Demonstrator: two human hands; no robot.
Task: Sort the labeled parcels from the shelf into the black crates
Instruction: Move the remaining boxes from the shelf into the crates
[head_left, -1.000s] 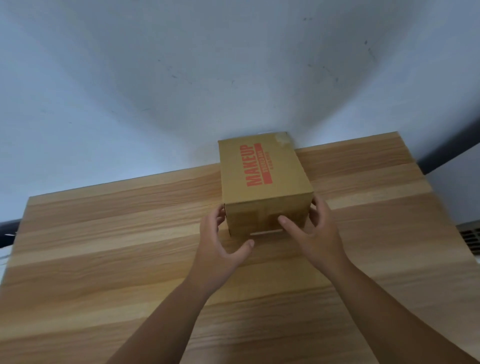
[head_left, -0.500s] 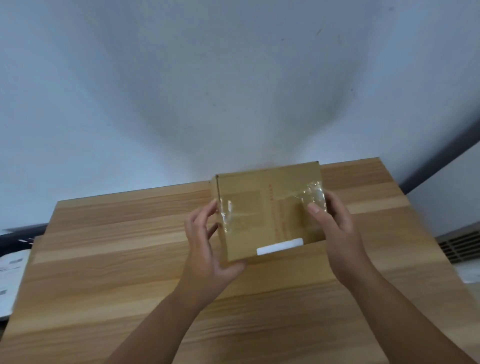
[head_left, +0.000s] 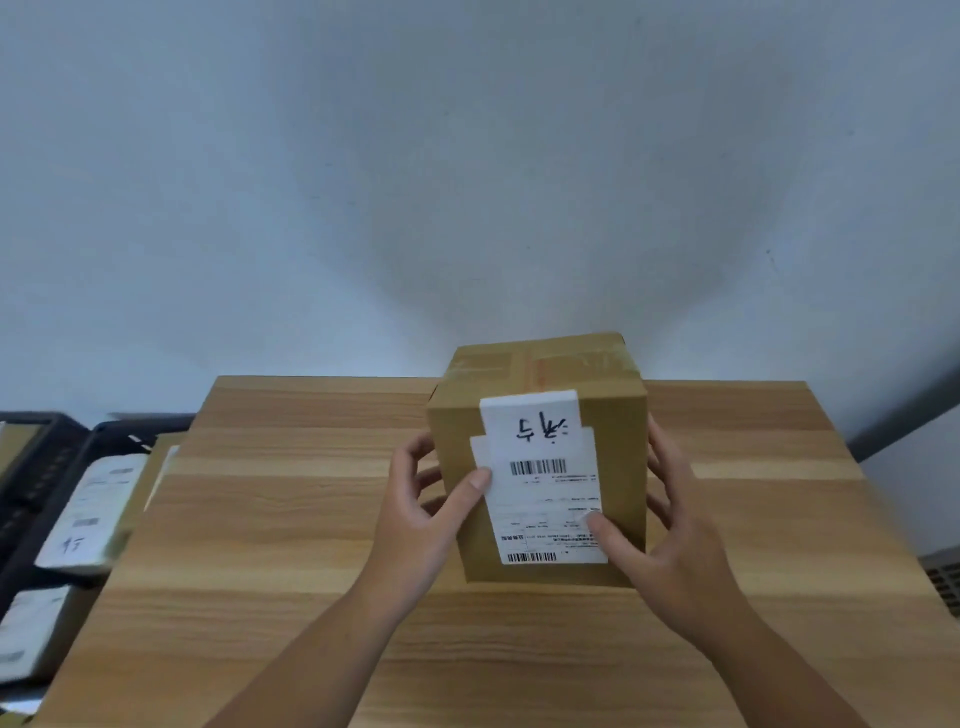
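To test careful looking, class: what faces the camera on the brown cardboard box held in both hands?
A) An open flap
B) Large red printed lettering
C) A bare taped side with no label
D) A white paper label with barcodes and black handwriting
D: the brown cardboard box shows a white paper label with barcodes and black handwritten marks. The left hand and right hand grip its sides, with the thumbs on the label.

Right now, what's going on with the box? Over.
Hands: left hand and right hand grip the cardboard box. Its white label faces the camera. Off left, black crates, parcels inside. Nothing seen blocking.
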